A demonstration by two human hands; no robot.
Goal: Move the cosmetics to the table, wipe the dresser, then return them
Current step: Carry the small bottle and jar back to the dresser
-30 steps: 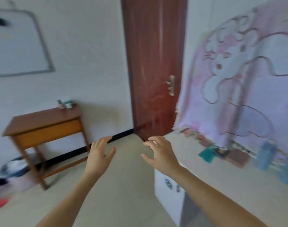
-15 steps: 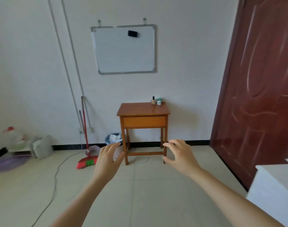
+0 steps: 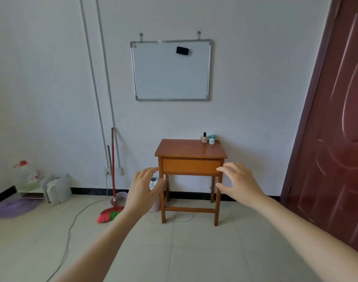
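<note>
Ahead, cosmetics (image 3: 207,138) on table (image 3: 180,148), beyond L hand (image 3: 144,190), R hand (image 3: 240,184)

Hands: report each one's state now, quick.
Left hand: open, holding nothing.
Right hand: open, fingers loosely curled, holding nothing.

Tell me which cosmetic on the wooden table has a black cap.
The tall beige bottle, leftmost of the three; the white jar and teal item beside it have none.
</note>
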